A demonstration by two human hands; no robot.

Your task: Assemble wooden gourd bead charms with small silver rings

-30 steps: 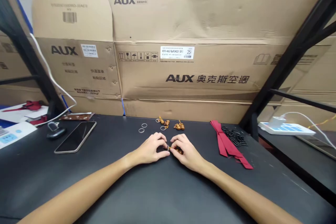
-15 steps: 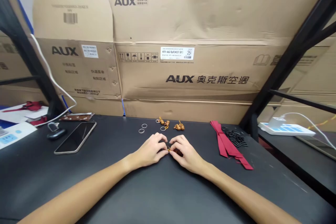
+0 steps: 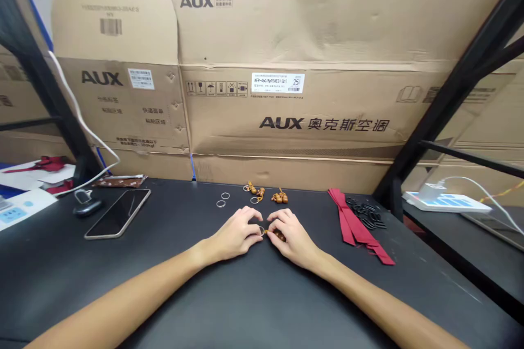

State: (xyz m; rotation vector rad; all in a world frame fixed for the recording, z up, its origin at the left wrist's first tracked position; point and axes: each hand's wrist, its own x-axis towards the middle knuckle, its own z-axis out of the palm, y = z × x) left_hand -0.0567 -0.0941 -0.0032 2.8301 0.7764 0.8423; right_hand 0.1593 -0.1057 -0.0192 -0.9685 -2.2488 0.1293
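My left hand [image 3: 237, 233] is closed, thumb and fingers pinching a silver key ring [image 3: 262, 232] just above the black table. Opposite it, my right hand [image 3: 292, 237] grips a small brown wooden pendant [image 3: 280, 235] by its yellow cord, close to the ring. The fingers partly cover the pendant, and I cannot make out whether the cord passes through the ring. Beyond my hands lie two loose key rings, one of them a thin silver ring [image 3: 221, 204]. Further back are brown pendants with rings [image 3: 257, 192] and another pendant group [image 3: 280, 197].
Dark red ribbons [image 3: 356, 229] and a pile of black clips [image 3: 366, 214] lie at right. A phone [image 3: 118, 214] and a small black object [image 3: 87, 206] rest at left. Cardboard [image 3: 286, 136] stands along the back, between black metal posts [image 3: 434, 98].
My fingertips have drawn slightly apart, so the key ring and more of the brown pendant now show between them. Everything else stays in place.
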